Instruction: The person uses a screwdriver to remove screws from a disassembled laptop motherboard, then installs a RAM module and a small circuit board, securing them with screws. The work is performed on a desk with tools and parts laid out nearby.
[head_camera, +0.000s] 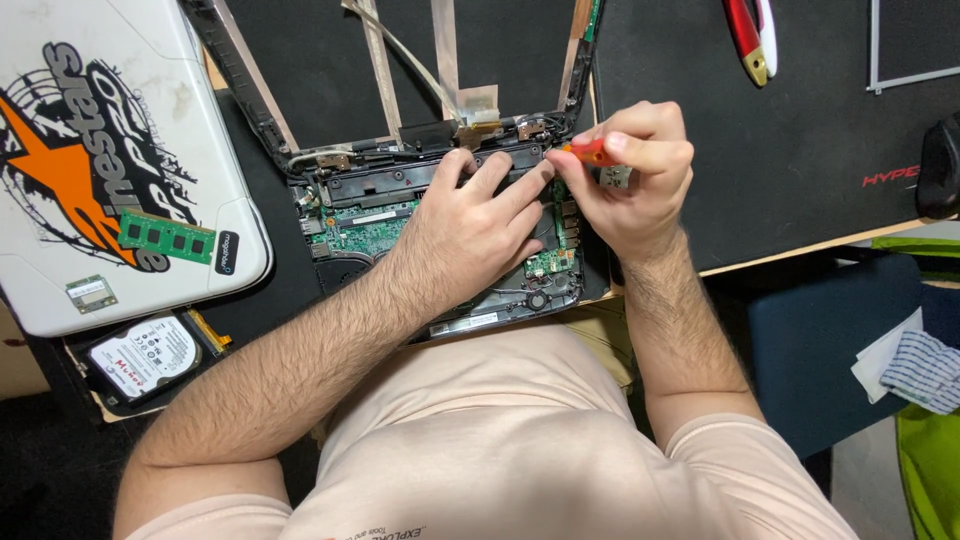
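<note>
Nearest me, both forearms reach over an opened black laptop base (350, 190), its green circuit board bared. Left hand (470, 225) lies flat on the board, gripping nothing; right hand (630, 165) pinches an orange-handled screwdriver (590, 152) at the far-right corner. Well along, I'd judge: a green memory stick (165, 236) and silver hard drive (145, 355) already lie out left, on and beside a white lid (60, 270); the board remains seated.

I have only one camera, worn on my head. It looks steeply down over my chest, quite near, at my left hand (470, 225) and right hand (630, 175) on the opened laptop (370, 225) on the desk.
</note>
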